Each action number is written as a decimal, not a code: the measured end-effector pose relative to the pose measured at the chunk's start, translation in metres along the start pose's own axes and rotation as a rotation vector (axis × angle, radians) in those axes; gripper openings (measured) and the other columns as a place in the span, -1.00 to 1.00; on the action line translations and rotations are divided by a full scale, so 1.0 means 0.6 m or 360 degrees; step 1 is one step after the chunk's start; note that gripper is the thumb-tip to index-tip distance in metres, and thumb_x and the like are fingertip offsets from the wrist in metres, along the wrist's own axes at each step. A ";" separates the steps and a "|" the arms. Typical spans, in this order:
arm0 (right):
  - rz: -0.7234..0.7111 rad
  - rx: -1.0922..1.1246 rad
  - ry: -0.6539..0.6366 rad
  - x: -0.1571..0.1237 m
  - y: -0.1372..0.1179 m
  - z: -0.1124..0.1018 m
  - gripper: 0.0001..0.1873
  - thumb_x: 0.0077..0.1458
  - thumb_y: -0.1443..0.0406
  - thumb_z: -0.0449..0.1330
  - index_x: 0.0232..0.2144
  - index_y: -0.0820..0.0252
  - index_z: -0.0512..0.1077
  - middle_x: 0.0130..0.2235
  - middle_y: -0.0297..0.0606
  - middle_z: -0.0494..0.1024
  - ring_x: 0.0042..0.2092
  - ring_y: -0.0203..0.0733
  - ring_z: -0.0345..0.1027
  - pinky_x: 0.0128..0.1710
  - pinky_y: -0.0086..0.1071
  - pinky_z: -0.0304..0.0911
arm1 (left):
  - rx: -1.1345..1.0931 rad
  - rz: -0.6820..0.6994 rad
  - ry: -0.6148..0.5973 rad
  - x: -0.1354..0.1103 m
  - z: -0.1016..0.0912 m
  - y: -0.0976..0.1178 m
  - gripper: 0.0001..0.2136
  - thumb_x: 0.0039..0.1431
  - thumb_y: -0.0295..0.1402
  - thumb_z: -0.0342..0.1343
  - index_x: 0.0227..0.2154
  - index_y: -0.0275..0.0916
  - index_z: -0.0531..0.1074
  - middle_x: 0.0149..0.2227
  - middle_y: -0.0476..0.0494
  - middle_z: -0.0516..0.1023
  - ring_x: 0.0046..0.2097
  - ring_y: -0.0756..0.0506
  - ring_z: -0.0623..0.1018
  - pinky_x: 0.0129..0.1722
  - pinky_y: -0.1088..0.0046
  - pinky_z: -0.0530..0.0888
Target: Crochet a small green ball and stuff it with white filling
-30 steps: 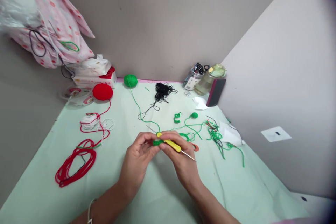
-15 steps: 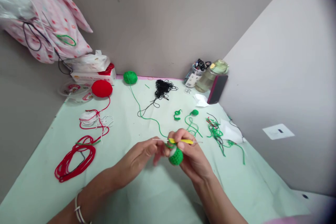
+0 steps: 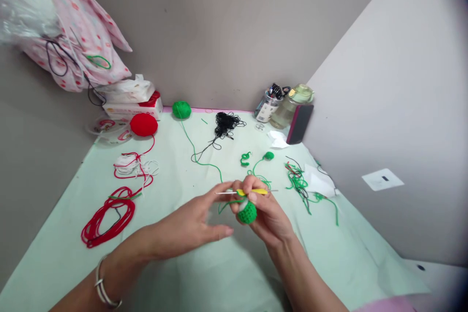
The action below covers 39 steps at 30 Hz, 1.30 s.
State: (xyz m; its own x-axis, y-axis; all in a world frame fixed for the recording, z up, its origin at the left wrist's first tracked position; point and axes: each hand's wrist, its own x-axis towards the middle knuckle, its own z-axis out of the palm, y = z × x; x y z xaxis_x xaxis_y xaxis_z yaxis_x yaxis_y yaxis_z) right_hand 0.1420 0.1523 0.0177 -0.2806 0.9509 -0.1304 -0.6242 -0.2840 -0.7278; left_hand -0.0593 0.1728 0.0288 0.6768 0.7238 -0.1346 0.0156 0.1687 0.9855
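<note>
My right hand (image 3: 271, 214) is closed around a yellow-handled crochet hook (image 3: 260, 192) and a small green crocheted ball (image 3: 247, 211) with white showing at its top. The hook lies level, its metal shaft pointing left. My left hand (image 3: 197, 217) is open beside the ball, thumb apart from the fingers, the fingertips near the hook's left end. Green yarn (image 3: 204, 164) runs from a green yarn ball (image 3: 182, 110) at the back down to the hands, and a loop of it hangs between them.
At left are a red yarn ball (image 3: 144, 125), white yarn (image 3: 126, 165) and a red yarn coil (image 3: 109, 222). Black yarn (image 3: 224, 126) lies at the back. On the right stand a pen jar (image 3: 268, 107), a bottle (image 3: 288, 107), a phone (image 3: 300, 124) and tangled yarn scraps (image 3: 298, 180).
My left hand has opened, its thumb moving down and away from the fingers. The crocheted ball and hook stay in my right hand, and the view has shifted slightly.
</note>
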 end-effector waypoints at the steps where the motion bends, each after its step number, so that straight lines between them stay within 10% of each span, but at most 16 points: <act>1: -0.0010 -0.0004 0.0002 -0.001 -0.001 -0.001 -0.73 -0.02 0.21 0.51 -0.42 0.14 0.49 -0.37 -0.40 0.46 -0.48 -0.35 0.44 -0.54 -0.52 0.31 | 0.0034 -0.0048 -0.0129 0.000 -0.002 0.000 -0.71 0.23 -0.29 0.29 0.02 -0.07 0.58 -0.14 -0.13 0.66 -0.16 -0.18 0.62 -0.12 0.33 0.51; 4: -0.0065 0.0018 -0.0015 -0.004 -0.007 -0.007 -0.73 -0.02 0.21 0.51 -0.43 0.13 0.48 -0.38 -0.40 0.44 -0.49 -0.38 0.38 -0.56 -0.54 0.25 | 0.0037 -0.0166 -0.0306 -0.006 -0.030 -0.001 -0.68 0.41 -0.14 0.07 -0.31 -0.19 0.62 -0.59 0.02 0.44 -0.50 -0.05 0.49 -0.33 0.42 0.44; 9: 0.0008 0.0011 -0.0266 -0.006 -0.007 -0.011 -0.68 -0.04 0.18 0.51 -0.48 0.13 0.43 -0.46 -0.46 0.37 -0.59 -0.41 0.22 -0.63 -0.51 0.19 | -0.0412 0.0109 0.0211 -0.019 -0.080 0.006 -0.63 0.33 -0.04 0.17 -0.47 -0.19 0.60 -0.74 0.17 0.02 -0.62 0.01 0.26 -0.30 0.38 0.47; 14: -0.0027 -0.0131 -0.0151 -0.001 0.001 0.001 -0.65 -0.07 0.15 0.52 -0.51 0.15 0.44 -0.47 -0.43 0.40 -0.54 -0.36 0.32 -0.50 -0.43 0.26 | -0.0289 0.0096 0.0204 -0.013 -0.052 -0.001 -0.63 0.33 -0.09 0.20 -0.46 -0.25 0.62 -0.41 -0.10 0.48 -0.35 -0.06 0.50 -0.27 0.42 0.45; 19: -0.0151 -0.0149 0.0066 0.008 0.007 0.005 -0.73 0.05 0.09 0.46 -0.37 0.13 0.56 -0.46 -0.38 0.48 -0.49 -0.32 0.35 -0.43 -0.40 0.31 | -0.0949 0.0089 0.0347 0.008 -0.001 -0.036 -0.65 0.40 -0.13 0.11 -0.45 -0.21 0.52 -0.39 -0.05 0.44 -0.28 -0.07 0.49 -0.13 0.38 0.48; 24: -0.0409 -0.0702 0.0410 0.009 0.011 -0.002 -0.75 0.26 0.05 0.28 -0.23 0.05 0.62 -0.24 -0.25 0.64 -0.17 -0.17 0.50 -0.15 -0.32 0.42 | -0.0757 0.0103 0.0333 0.010 -0.001 -0.044 -0.63 0.43 -0.15 0.05 -0.49 -0.19 0.47 -0.40 -0.05 0.36 -0.27 -0.10 0.39 -0.01 0.31 0.40; 32: -0.0226 -0.1126 0.0038 0.010 0.021 -0.003 -0.65 0.26 0.32 0.18 0.07 -0.01 0.52 0.24 -0.26 0.48 0.29 -0.08 0.31 0.31 -0.16 0.21 | -0.0470 0.0146 0.0071 -0.001 -0.021 -0.040 -0.60 0.41 -0.14 0.03 -0.57 -0.15 0.36 -0.49 -0.05 0.27 -0.35 -0.14 0.28 -0.04 0.25 0.33; 39: 0.0041 -0.0835 -0.0160 0.012 0.033 0.002 -0.70 0.22 0.29 0.27 0.01 0.02 0.51 -0.26 -0.35 0.57 -0.28 -0.22 0.48 -0.07 -0.25 0.42 | -0.0691 0.0219 -0.0146 0.001 -0.024 -0.047 -0.62 0.43 -0.21 0.00 -0.55 -0.17 0.34 -0.51 -0.03 0.26 -0.35 -0.13 0.29 -0.10 0.28 0.36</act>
State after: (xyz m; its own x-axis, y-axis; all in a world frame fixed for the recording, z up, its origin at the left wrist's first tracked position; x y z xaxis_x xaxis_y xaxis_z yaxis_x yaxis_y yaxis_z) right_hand 0.1266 0.1535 0.0030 -0.3753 0.9208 -0.1063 -0.1747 -0.1829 -0.9675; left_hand -0.0698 0.1780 -0.0006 0.7135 0.7003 0.0231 -0.3751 0.3539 0.8568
